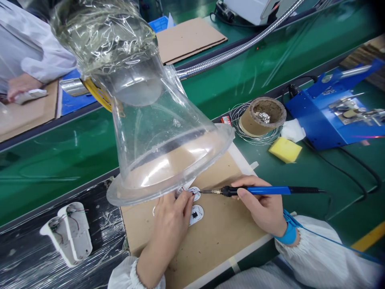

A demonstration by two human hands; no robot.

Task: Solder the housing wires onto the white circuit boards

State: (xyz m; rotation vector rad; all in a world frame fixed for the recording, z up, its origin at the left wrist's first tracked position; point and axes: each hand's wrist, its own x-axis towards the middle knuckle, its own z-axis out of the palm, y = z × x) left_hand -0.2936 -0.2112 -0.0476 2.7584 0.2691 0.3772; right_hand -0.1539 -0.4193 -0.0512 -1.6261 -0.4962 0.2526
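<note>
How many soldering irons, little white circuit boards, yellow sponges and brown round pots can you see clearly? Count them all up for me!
Soldering iron: 1
White circuit boards, clearly visible: 2
Yellow sponge: 1
Brown round pot: 1
Total: 5

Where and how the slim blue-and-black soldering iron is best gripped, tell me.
Probably by its thick blue-and-black handle, from the person's right: the thin bare metal tip points left at a white, round-ended circuit board, while the handle extends rightward, where the right hand holds it.
</note>
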